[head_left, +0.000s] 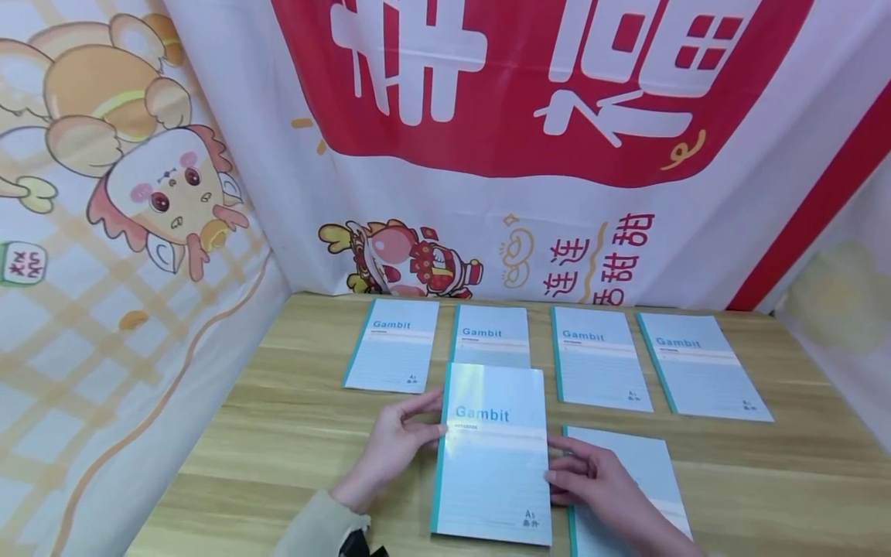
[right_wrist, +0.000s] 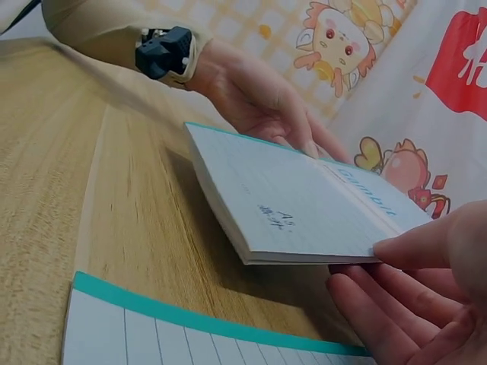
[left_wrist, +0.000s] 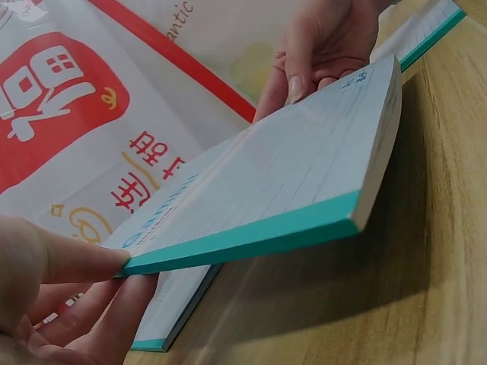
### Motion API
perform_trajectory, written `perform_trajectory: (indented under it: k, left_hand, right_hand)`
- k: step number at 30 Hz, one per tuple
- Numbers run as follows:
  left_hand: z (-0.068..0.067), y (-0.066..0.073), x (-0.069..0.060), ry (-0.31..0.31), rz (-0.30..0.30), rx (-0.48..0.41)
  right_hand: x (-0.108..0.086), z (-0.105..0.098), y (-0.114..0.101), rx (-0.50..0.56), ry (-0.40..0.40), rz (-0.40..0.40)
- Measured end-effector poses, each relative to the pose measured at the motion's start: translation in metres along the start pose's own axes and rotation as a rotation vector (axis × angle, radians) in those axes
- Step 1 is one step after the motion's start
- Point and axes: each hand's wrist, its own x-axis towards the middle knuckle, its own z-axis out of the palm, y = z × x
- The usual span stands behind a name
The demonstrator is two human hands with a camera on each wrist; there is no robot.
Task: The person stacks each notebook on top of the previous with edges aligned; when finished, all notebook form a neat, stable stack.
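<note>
Left hand [head_left: 395, 442]: fingers [left_wrist: 125, 319] and thumb closed on notebook [head_left: 493, 472] at teal spine [left_wrist: 251, 242]. Notebook between hands, raised off table [head_left: 257, 464]. Right hand [head_left: 592, 473] pinches opposite edge, thumb on top, fingers under.

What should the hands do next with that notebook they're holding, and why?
I'd probably lower the held notebook gently onto the table. The left hand and right hand pinch opposite edges, so it could go down level. It's raised now, with its shadow on the table, and another notebook lies to its right.
</note>
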Motion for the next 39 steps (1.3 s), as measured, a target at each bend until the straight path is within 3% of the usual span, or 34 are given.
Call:
perform_trajectory:
  k: [7,18,27,39]
  left_hand:
    - [-0.004,0.001,0.008,0.015,-0.017,0.019]
    - [-0.001,0.000,0.009,0.075,-0.036,-0.001]
    - [0.002,-0.009,0.002,0.001,-0.029,0.019]
    - [-0.003,-0.008,0.010,-0.010,-0.009,0.061]
  right_hand:
    - [0.005,0.005,-0.009,-0.004,0.052,-0.031]
    - [0.009,0.005,-0.018,0.005,0.132,-0.057]
    - [0.022,-0.002,-0.028,0.001,0.255,-0.043]
    - [0.041,-0.007,-0.034,0.037,0.261,-0.048]
